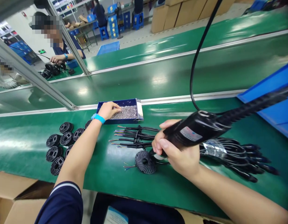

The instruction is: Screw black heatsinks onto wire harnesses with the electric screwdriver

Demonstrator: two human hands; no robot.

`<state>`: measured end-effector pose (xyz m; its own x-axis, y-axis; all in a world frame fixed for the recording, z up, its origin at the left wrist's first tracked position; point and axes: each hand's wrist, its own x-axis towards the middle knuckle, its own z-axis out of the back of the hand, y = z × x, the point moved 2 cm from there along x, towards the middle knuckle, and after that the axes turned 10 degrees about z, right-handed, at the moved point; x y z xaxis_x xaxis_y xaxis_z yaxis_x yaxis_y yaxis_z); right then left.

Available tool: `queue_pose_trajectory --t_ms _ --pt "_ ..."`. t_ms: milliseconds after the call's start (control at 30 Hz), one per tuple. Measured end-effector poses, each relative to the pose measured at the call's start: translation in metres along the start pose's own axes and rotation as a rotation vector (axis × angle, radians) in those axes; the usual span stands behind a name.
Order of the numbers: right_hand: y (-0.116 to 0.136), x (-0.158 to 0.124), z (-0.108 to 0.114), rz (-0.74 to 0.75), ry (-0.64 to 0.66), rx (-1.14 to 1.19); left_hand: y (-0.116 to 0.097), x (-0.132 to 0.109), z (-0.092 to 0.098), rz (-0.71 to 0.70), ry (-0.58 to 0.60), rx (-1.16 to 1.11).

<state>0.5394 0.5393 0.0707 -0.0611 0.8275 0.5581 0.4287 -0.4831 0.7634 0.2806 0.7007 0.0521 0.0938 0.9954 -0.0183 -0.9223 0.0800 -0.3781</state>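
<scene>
My left hand [107,110] reaches into a blue box [119,121] of small metal screws [127,112]. Its thumb and fingers are pinched together at the screws; whatever is between the tips is too small to make out. A black electric screwdriver [192,129] is gripped in my right hand [182,157], tilted with its tip end down to the left. Under that end lies a round black housing [145,162] with a wavy-ridged face, and thin coloured wires stick out beside it. Black cables [132,137] with bare wire ends lie just beyond the housing.
Several similar round housings [66,138] stand by my left forearm. A bundle of cables [228,149] lies at right, near a blue bin [270,96]. A metal rail [164,100] borders the green bench. Across it, a person [62,46] handles black parts. An open carton [15,189] sits below left.
</scene>
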Motion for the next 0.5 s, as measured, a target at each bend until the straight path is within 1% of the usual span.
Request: queue_pose_trajectory --t_ms 100,167,200,233,300,367,400,433,500 --pt "0.001 0.0 0.0 -0.007 -0.006 0.004 -0.006 -0.017 0.008 0.002 -0.148 -0.109" --pt "0.001 0.0 0.001 -0.016 -0.012 0.01 -0.016 -0.042 0.008 -0.033 -0.225 -0.264" --pt "0.002 0.0 0.001 -0.02 -0.015 0.011 -0.023 -0.058 0.005 -0.061 -0.22 -0.366" --pt "0.002 0.0 0.001 -0.024 -0.015 0.012 -0.031 -0.076 0.0 -0.093 -0.174 -0.472" --pt "0.003 0.001 0.002 -0.029 -0.005 0.015 -0.051 -0.115 -0.016 -0.141 0.017 -0.674" --pt "0.003 0.001 0.003 -0.031 0.002 0.012 -0.068 -0.15 -0.035 -0.156 0.197 -0.787" --pt "0.003 0.001 0.004 -0.028 0.001 0.009 -0.074 -0.163 -0.045 -0.14 0.251 -0.816" --pt "0.003 0.002 0.004 -0.025 -0.005 0.007 -0.077 -0.172 -0.053 -0.119 0.279 -0.828" --pt "0.002 0.002 0.004 -0.023 -0.023 0.013 -0.079 -0.182 -0.066 -0.067 0.259 -0.829"
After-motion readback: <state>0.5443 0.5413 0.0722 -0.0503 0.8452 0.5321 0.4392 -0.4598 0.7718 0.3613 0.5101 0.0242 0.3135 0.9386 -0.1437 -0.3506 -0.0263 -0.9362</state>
